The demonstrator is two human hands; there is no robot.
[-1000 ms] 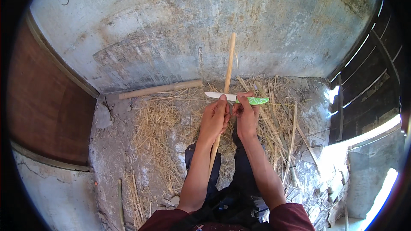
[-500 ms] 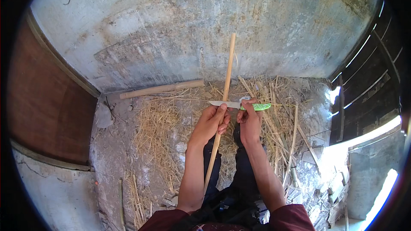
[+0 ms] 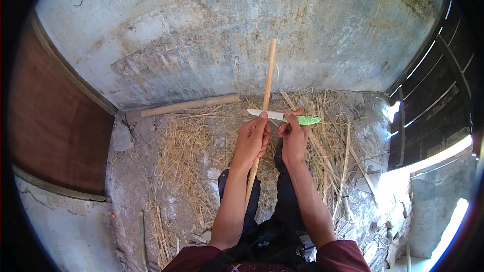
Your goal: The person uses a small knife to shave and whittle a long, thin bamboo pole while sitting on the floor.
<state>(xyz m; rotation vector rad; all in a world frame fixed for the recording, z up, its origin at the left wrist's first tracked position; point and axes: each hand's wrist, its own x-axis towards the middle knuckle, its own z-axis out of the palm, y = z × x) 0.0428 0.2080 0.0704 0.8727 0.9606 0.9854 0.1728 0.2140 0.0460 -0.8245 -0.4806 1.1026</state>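
A long, pale bamboo strip (image 3: 269, 78) stands nearly upright in the middle, its lower end running down between my forearms. My left hand (image 3: 252, 138) is closed around it, with the thumb up against the blade. In my right hand (image 3: 294, 138) is the green patterned handle of a knife (image 3: 305, 120). Its pale blade lies across the strip, tip pointing left, just above my left fist. A thin curled shaving hangs off the strip's right side near the top.
Straw-like shavings (image 3: 184, 153) litter the floor on both sides of my legs. A bamboo pole (image 3: 191, 105) lies along the foot of the stained wall (image 3: 242, 35). Long split strips (image 3: 344, 166) rest at the right, near broken rubble (image 3: 396, 221). A brown door panel (image 3: 60, 116) stands left.
Both hands and the knife have shifted slightly up along the strip, farther from me. The blade now slants a little more, its tip higher than before.
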